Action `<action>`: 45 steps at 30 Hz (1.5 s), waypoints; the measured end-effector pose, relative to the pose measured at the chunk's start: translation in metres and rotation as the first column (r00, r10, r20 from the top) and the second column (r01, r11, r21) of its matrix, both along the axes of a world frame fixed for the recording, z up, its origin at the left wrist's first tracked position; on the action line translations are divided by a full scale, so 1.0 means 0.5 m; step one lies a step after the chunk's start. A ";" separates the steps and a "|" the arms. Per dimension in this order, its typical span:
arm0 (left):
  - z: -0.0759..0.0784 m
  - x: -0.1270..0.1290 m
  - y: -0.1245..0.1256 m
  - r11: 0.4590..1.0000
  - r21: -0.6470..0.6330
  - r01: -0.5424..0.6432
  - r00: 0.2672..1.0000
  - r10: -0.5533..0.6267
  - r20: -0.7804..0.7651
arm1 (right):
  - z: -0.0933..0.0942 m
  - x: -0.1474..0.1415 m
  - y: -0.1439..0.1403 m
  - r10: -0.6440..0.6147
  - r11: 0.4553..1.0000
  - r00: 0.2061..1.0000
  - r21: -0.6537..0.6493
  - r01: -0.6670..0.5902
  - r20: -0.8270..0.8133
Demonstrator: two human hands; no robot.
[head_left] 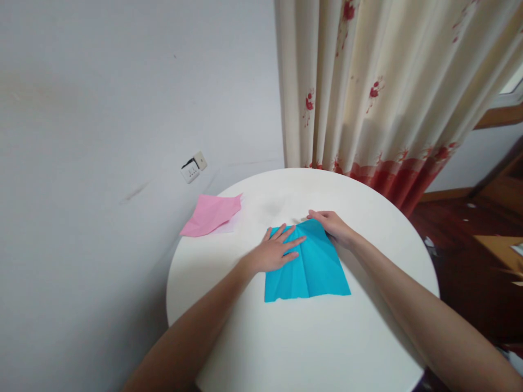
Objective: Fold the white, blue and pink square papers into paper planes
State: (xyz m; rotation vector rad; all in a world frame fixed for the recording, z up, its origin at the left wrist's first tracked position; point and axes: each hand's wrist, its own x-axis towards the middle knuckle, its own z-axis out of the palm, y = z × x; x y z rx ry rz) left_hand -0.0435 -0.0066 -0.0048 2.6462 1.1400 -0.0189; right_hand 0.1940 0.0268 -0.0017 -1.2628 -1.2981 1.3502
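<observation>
A sheet of blue paper (316, 272) with several creases fanning out from its far edge lies on the white round table (310, 348). Its near edge looks slightly ragged. My left hand (278, 251) rests flat on the paper's left half, fingers spread. At the far right corner, my right hand (330, 224) pinches the paper between thumb and fingers, and that corner is lifted a little off the table. Part of the right hand's fingers is hidden under the sheet.
Creased pink paper (214, 215) lies at the table's left rear edge, over a whitish sheet. Behind stands a wall with a socket (190, 171). A patterned curtain (368, 109) hangs behind the table on the right. Wooden furniture (500, 250) is at the far right.
</observation>
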 end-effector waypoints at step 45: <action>-0.035 -0.006 0.030 0.994 0.038 -0.099 0.982 0.091 0.167 | -0.054 -0.012 0.024 -0.253 0.921 0.749 0.389 -0.008 0.612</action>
